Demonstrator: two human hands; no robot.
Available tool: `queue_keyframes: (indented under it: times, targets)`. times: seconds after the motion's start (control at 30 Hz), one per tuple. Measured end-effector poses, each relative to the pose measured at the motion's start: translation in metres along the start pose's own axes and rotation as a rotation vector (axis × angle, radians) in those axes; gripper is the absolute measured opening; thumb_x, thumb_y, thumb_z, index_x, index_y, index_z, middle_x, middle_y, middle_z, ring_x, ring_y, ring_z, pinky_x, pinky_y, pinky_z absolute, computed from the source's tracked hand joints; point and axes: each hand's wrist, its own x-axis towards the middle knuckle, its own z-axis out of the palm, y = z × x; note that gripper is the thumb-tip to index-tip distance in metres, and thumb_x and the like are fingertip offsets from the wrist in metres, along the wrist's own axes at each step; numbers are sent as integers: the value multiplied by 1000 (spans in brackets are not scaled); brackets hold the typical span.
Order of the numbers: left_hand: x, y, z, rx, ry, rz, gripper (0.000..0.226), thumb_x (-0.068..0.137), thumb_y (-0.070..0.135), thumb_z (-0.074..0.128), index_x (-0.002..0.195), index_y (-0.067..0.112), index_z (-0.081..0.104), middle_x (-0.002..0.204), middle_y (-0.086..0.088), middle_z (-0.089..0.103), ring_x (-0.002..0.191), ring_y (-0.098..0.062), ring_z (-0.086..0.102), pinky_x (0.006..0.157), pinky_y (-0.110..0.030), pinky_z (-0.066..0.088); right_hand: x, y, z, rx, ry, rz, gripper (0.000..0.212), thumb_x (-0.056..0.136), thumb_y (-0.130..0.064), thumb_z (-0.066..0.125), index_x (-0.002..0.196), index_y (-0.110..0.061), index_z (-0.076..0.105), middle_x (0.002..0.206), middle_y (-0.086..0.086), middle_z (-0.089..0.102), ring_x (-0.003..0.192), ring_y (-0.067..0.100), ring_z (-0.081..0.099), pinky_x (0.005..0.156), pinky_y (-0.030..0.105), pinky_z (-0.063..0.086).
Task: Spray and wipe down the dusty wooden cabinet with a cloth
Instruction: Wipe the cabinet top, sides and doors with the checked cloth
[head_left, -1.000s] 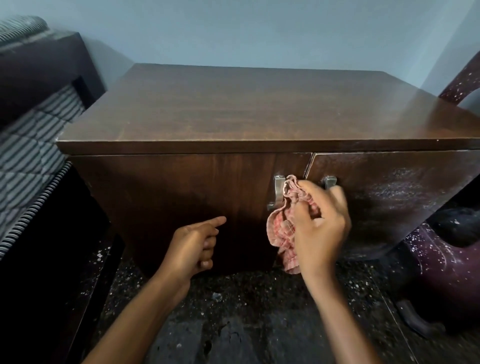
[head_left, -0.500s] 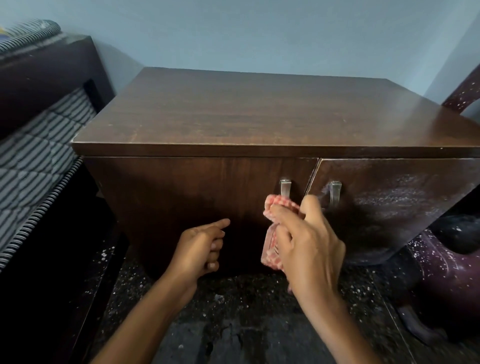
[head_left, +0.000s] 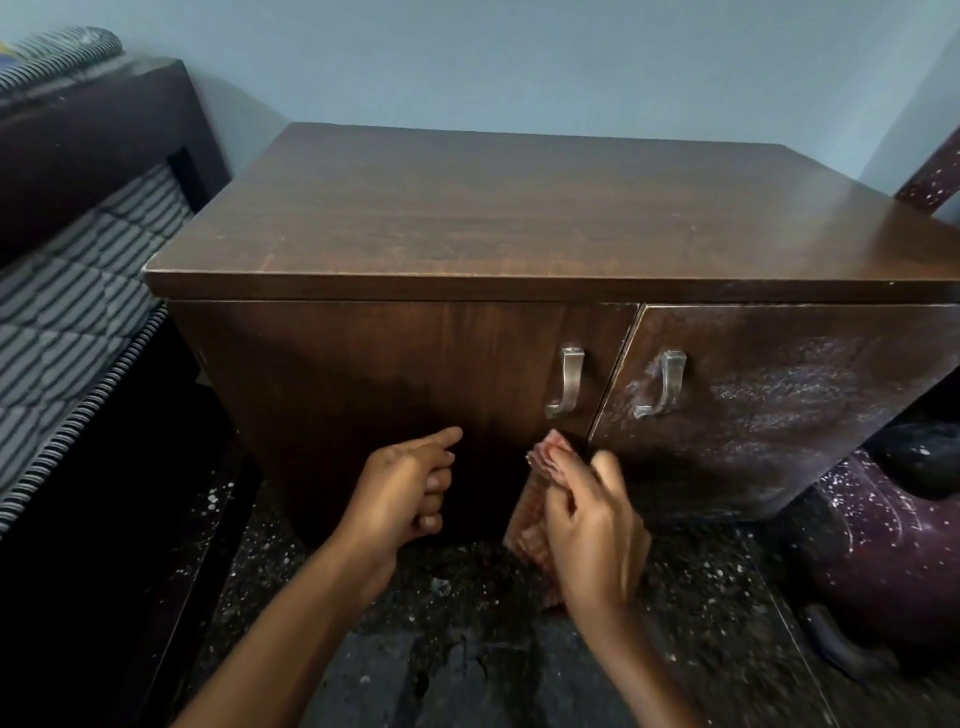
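The wooden cabinet is seen from above and in front, set against a pale blue wall. Its flat top is dark brown with visible grain and a dull sheen toward the right rear corner. The left door looks dark and fairly even in tone, while the right door is covered with whitish dust and speckles, thickest around its metal handle. A matching handle is fixed on the left door, just beside the seam.

The cloth, pink-red and checked, is held bunched low on the cabinet front, below the handles and at the foot of the seam. It is gripped by the right hand, fingers curled round it. Whether it presses on the wood cannot be told.

The left hand is held just left of it, empty, with the index finger pointed at the left door and the other fingers curled in.

A dark speckled floor lies below. A striped mattress is seen at the left and a maroon spattered chair at the right.
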Motion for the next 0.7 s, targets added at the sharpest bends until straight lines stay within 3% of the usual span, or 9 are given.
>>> queue_keyframes:
  times: [0.1,0.17,0.33,0.47,0.53,0.6,0.67,0.7]
  targets:
    - [1,-1,-1,10,9,8,36,93,7,38,124,16,53,38,12,28,32,-1,20,39,-17,19,-9,-5,-6,136,176,-49,33,78,-3,51,101,-11,74,68,4,52,49,15,48,49,16,29]
    - [2,-1,-2,20,10,-1,36,92,8,38,123,17,54,38,13,28,31,-1,20,39,-16,18,4,-18,-14,184,262,-114,32,78,1,52,100,-8,73,69,6,52,52,17,48,45,23,35]
    - [2,-1,-1,25,6,-10,37,92,8,38,126,16,53,38,12,28,31,-1,20,38,-14,19,27,-32,6,-17,125,-150,36,80,-14,49,110,-11,69,75,5,55,58,20,58,37,24,37]
    - [2,-2,-3,27,-4,-7,36,93,8,39,125,17,53,38,12,29,31,-1,22,38,-15,20,3,-21,33,41,89,-23,48,83,-18,48,131,-13,51,76,3,56,58,18,60,38,24,39]
    - [2,-3,-3,25,-10,-11,37,93,7,39,125,18,52,37,12,29,30,0,21,37,-14,20,-6,-26,39,170,62,51,51,87,-19,46,137,-13,43,86,4,61,68,19,63,47,25,43]
    - [3,-3,-3,14,-20,-9,36,92,6,38,121,20,53,37,12,28,29,0,20,37,-13,18,-6,-40,41,299,86,94,51,91,-20,43,141,-8,37,110,12,64,93,19,61,70,20,46]
    - [4,-3,-4,15,-31,-8,35,92,6,37,117,21,57,37,12,28,30,0,19,37,-13,18,2,-55,40,377,158,125,51,92,-18,41,139,3,37,125,21,58,111,17,50,90,5,33]
    - [4,-3,-5,23,-36,-3,35,92,7,37,116,21,58,38,12,28,30,0,19,37,-13,18,9,-61,39,399,196,141,50,91,-15,41,135,7,40,124,24,58,112,19,46,91,1,28]
